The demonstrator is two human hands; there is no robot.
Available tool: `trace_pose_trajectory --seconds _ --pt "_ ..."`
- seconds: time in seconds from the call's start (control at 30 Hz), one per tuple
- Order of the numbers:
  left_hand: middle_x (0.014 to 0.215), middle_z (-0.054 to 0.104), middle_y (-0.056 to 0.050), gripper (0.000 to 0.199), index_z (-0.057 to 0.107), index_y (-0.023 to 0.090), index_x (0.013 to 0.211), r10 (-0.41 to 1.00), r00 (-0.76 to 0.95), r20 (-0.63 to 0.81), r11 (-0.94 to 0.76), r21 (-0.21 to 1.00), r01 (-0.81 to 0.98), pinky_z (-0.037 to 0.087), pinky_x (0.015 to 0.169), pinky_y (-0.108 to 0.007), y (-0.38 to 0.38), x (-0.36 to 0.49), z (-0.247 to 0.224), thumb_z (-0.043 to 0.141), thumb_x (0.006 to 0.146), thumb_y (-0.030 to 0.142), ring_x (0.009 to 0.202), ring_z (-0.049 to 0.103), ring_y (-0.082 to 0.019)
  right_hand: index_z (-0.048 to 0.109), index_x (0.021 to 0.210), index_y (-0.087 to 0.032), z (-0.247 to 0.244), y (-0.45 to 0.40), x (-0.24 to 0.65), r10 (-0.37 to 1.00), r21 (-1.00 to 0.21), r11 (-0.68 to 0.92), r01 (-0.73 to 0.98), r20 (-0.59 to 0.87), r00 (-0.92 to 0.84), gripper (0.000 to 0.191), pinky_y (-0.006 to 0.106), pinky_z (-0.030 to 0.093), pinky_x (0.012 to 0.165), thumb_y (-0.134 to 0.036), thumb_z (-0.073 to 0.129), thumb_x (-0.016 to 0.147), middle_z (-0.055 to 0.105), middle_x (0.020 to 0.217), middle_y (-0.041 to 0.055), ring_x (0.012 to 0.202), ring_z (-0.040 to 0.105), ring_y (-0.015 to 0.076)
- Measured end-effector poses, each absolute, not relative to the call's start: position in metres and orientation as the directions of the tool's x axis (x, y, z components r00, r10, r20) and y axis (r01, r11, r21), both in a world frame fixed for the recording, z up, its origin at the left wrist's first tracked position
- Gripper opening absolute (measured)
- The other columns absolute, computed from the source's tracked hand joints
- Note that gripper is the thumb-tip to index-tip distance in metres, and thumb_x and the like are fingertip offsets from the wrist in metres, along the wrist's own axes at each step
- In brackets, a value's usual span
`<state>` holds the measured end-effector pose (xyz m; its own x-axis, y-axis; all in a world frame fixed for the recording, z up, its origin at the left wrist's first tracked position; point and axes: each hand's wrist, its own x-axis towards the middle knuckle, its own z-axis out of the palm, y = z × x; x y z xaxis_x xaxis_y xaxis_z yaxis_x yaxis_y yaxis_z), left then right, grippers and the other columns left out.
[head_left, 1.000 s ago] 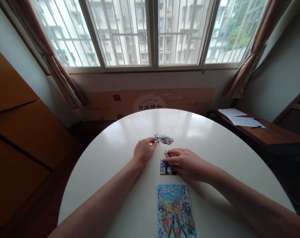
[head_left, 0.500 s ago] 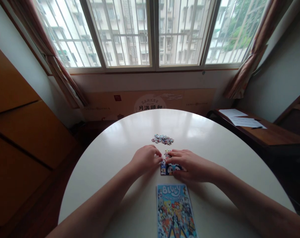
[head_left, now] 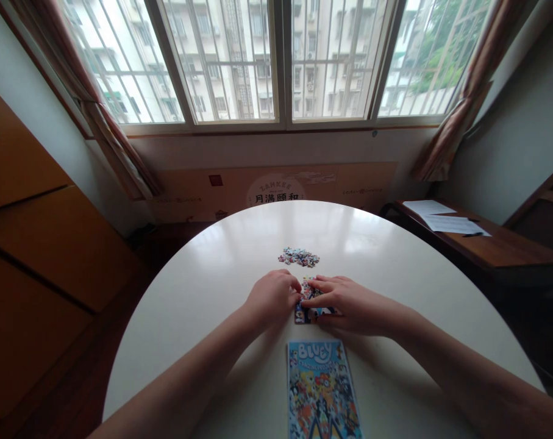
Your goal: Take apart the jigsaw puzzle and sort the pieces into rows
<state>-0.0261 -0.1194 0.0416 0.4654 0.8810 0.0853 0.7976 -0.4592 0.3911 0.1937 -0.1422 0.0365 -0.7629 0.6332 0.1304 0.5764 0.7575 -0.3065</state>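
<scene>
White table (head_left: 180,292) before me: Bluey sheet (head_left: 322,390) nearest, then the puzzle (head_left: 299,316), my right hand (head_left: 356,305) spread on it, my left hand (head_left: 272,295) curled at its left side, whether pinching I can't tell; loose pieces (head_left: 299,256) lie toward the far edge.

Daylight from window (head_left: 284,67), pale glare on tabletop (head_left: 395,274) (far side), dim corners, soft shadows

"What can you see remotely?"
"I see my left hand (head_left: 275,294) curled inward, my right hand (head_left: 348,303) palm down, fingers (head_left: 321,299) spread."
"And the forearms (head_left: 203,360)?"
"Bare, both angling toward each other."
</scene>
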Motion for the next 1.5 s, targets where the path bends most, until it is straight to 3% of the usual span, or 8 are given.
trace_pose_trajectory --seconds 0.27,0.6,0.7,0.9,1.33,1.5 --pt "0.096 0.069 -0.008 0.017 0.076 0.02 0.082 0.91 0.414 0.003 -0.368 0.466 0.805 0.05 0.075 -0.03 -0.116 -0.024 0.043 0.063 0.075 0.028 0.09 0.065 -0.024 0.065 0.127 -0.036 0.038 -0.145 0.196 0.62 -0.355 0.76 0.544 0.145 -0.771 0.039 0.054 0.039 0.109 -0.03 0.065 0.089 0.054 0.143 0.0064 0.134 0.047 0.0308" --pt "0.085 0.073 -0.002 0.013 0.069 0.02 0.083 0.913 0.405 -0.05 -0.313 0.552 0.773 0.044 0.061 -0.027 -0.117 -0.023 0.043 0.062 0.075 0.026 0.077 0.066 -0.02 0.067 0.125 -0.035 0.039 -0.145 0.196 0.623 -0.341 0.756 0.558 0.113 -0.774 0.034 0.055 0.038 0.11 -0.033 0.062 0.091 0.054 0.144 0.006 0.135 0.045 0.0322" --pt "0.086 0.073 -0.003 0.017 0.07 0.02 0.087 0.917 0.394 -0.061 -0.288 0.582 0.761 0.045 0.062 -0.027 -0.117 -0.023 0.044 0.063 0.075 0.028 0.077 0.066 -0.02 0.066 0.125 -0.034 0.041 -0.146 0.195 0.623 -0.344 0.755 0.558 0.112 -0.774 0.036 0.055 0.038 0.109 -0.03 0.064 0.09 0.055 0.142 0.0067 0.134 0.047 0.0323" --pt "0.084 0.074 -0.003 0.021 0.072 0.019 0.089 0.916 0.396 -0.063 -0.268 0.639 0.721 0.047 0.063 -0.027 -0.116 -0.025 0.041 0.065 0.074 0.031 0.076 0.067 -0.02 0.054 0.137 -0.034 0.04 -0.144 0.195 0.665 -0.384 0.718 0.581 0.131 -0.736 0.06 0.049 0.043 0.106 -0.027 0.073 0.081 0.06 0.135 0.0059 0.124 0.055 0.028" --pt "0.078 0.073 -0.003 0.021 0.072 0.017 0.085 0.911 0.41 -0.053 -0.239 0.74 0.628 0.049 0.061 -0.026 -0.109 -0.027 0.033 0.068 0.072 0.032 0.073 0.067 -0.019 0.059 0.134 -0.032 0.044 -0.143 0.194 0.66 -0.382 0.726 0.572 0.153 -0.736 0.057 0.049 0.043 0.105 -0.027 0.074 0.079 0.062 0.134 0.0074 0.124 0.056 0.0293" --pt "0.083 0.075 -0.005 0.022 0.073 0.016 0.088 0.903 0.423 -0.07 -0.212 0.785 0.583 0.053 0.067 -0.028 -0.109 -0.028 0.035 0.067 0.073 0.031 0.079 0.069 -0.021 0.06 0.134 -0.032 0.042 -0.142 0.195 0.653 -0.393 0.731 0.558 0.167 -0.739 0.056 0.048 0.044 0.104 -0.027 0.073 0.079 0.062 0.134 0.0075 0.122 0.057 0.0283"
